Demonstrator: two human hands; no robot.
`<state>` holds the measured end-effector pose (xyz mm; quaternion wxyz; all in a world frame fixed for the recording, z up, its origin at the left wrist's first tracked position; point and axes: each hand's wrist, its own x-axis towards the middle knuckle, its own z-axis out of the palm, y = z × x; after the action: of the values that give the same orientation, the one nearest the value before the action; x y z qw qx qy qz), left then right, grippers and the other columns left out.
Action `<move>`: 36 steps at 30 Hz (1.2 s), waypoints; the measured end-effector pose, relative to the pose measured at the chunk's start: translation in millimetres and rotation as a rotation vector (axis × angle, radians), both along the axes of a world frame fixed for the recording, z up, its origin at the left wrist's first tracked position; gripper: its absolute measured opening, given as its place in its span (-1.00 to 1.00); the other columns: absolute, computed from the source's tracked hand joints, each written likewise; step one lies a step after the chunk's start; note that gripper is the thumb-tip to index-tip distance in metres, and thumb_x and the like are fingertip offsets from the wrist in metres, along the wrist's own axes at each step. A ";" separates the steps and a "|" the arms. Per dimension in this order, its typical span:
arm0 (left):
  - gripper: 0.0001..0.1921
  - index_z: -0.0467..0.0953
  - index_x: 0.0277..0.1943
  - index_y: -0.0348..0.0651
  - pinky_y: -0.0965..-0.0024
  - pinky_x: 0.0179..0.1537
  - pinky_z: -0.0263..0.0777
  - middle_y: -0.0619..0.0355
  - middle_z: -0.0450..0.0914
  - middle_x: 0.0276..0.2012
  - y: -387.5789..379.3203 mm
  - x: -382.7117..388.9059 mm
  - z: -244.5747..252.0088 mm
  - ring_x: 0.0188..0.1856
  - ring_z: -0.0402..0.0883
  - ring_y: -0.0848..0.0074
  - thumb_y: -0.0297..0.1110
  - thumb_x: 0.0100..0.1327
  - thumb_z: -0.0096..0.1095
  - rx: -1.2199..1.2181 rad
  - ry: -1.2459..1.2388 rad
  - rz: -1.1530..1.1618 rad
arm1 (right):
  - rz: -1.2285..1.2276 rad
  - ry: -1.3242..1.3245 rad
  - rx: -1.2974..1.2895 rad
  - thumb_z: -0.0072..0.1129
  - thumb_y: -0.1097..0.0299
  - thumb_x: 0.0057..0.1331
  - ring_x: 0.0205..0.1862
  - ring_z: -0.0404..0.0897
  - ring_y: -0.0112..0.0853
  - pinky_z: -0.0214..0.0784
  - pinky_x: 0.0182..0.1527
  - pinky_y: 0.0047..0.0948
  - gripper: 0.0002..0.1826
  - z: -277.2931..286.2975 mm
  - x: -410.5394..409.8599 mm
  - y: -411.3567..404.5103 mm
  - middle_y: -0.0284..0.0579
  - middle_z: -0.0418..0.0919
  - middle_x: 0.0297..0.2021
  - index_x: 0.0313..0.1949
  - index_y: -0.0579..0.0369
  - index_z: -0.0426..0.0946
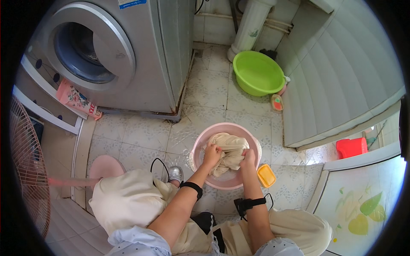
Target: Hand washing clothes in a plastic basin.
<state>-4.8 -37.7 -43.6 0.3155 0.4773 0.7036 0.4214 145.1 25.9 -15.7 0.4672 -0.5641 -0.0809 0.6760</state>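
In front of me on the tiled floor stands a round pink plastic basin (199, 140). A bunched cream-coloured cloth (229, 145) fills much of it, its folds raised towards the rim. My left hand (212, 155) grips the cloth's left side, fingers curled into the fabric. On the other side my right hand (248, 158) pinches its right edge, close to the basin wall. Some of the basin's bottom shows below the cloth, pale and wet-looking. Just outside the rim at right lies a yellow soap dish (266, 176), with what looks like a bar in it.
A front-loading washing machine (137, 64) with a round door stands at upper left, a pink printed bag (78, 99) beside it. Near the wall are a green basin (259, 73) and a small soap box (277, 102). A fan (30, 166) stands at left; a red container (351, 148) at right.
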 end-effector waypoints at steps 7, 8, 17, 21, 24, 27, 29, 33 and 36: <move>-0.87 0.47 -0.30 -0.18 0.41 -0.24 0.36 0.15 0.51 -0.34 6.0 -24.5 -13.9 -0.29 0.45 0.54 -0.47 0.11 -0.04 -0.355 -0.982 0.214 | 0.565 -0.182 0.422 -0.17 0.56 -0.14 -0.57 0.28 -0.56 0.14 -0.49 -0.60 -0.65 131.0 -36.4 1.5 -0.31 0.36 -0.61 -0.29 0.32 0.43; -0.84 0.45 -0.25 -0.16 0.42 -0.25 0.35 0.18 0.51 -0.33 7.5 -25.0 -11.1 -0.30 0.45 0.55 -0.42 0.13 -0.06 -0.371 -1.055 0.196 | 0.555 -0.197 0.418 -0.17 0.56 -0.14 -0.57 0.28 -0.56 0.14 -0.49 -0.60 -0.65 136.4 -34.8 2.2 -0.31 0.36 -0.61 -0.29 0.32 0.43; -0.58 0.31 0.01 -0.32 0.24 -0.06 0.29 -0.11 0.46 -0.11 4.1 -35.7 12.2 -0.14 0.47 0.14 -0.42 0.04 -0.06 -0.388 0.014 0.233 | 1.540 -0.613 0.522 0.08 0.26 -0.05 -0.53 0.40 -0.58 0.26 -0.46 -0.60 -0.77 59.9 -6.6 -2.3 -0.35 0.46 -0.60 -0.43 0.13 0.51; -0.55 0.28 -0.03 -0.35 0.19 0.08 0.15 -0.18 0.35 -0.04 0.4 -22.4 54.8 0.03 0.31 0.07 -0.54 -0.10 -0.02 -0.055 0.404 0.023 | 1.798 -0.768 0.115 0.18 0.09 -0.09 -0.58 0.42 -0.56 0.28 -0.54 -0.60 -0.75 58.7 -10.1 -11.6 -0.36 0.48 -0.64 -0.61 -0.01 0.49; -0.60 0.40 -0.14 -0.16 0.23 0.05 0.17 -0.07 0.39 -0.06 0.4 -13.7 77.0 0.05 0.30 0.14 -0.55 -0.16 0.05 -0.018 0.549 -0.196 | 1.696 -0.961 0.122 0.21 0.10 -0.12 -0.57 0.47 -0.51 0.31 -0.51 -0.62 -0.74 58.0 -13.1 -18.5 -0.28 0.51 -0.63 -0.60 0.01 0.51; -0.73 0.51 -0.23 -0.14 0.28 -0.07 0.31 -0.04 0.49 -0.16 0.6 -7.4 70.8 -0.06 0.45 0.21 -0.51 -0.08 0.06 -0.398 0.647 -0.556 | 1.818 -1.144 0.135 0.26 0.09 -0.18 -0.50 0.53 -0.45 0.37 -0.43 -0.53 -0.70 25.2 -13.9 -31.9 -0.24 0.54 -0.60 -0.56 0.05 0.54; -0.79 0.55 -0.30 -0.11 0.29 -0.15 0.38 -0.01 0.55 -0.23 -6.1 -1.8 52.6 -0.13 0.52 0.24 -0.49 -0.05 0.06 -0.626 0.663 -0.709 | 1.891 -1.276 0.177 0.29 0.10 -0.20 -0.40 0.57 -0.40 0.40 -0.32 -0.40 -0.65 6.4 -1.3 -43.7 -0.21 0.57 -0.53 -0.48 0.09 0.57; -0.84 0.58 -0.35 -0.13 0.31 -0.26 0.42 0.02 0.59 -0.31 -25.5 3.7 15.5 -0.22 0.58 0.30 -0.41 -0.02 0.10 -0.722 0.746 -0.773 | 1.873 -1.358 0.121 0.36 0.04 -0.32 -0.19 0.54 -0.31 0.39 -0.15 -0.36 -0.44 -18.0 -1.5 -46.6 -0.14 0.56 -0.27 -0.30 0.10 0.55; -0.80 0.57 -0.29 -0.14 0.32 -0.22 0.40 0.05 0.57 -0.26 -36.1 7.4 -12.7 -0.16 0.55 0.30 -0.39 -0.04 0.12 -0.722 0.785 -0.713 | 1.935 -1.393 0.142 0.34 0.06 -0.30 -0.16 0.52 -0.29 0.39 -0.13 -0.36 -0.44 -34.6 -8.7 -37.2 -0.13 0.54 -0.23 -0.27 0.09 0.55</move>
<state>2.5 -73.9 -56.3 0.2962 0.6645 0.6623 -0.1789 136.3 -11.3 -50.4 -0.3500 -0.4873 -0.7455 0.2903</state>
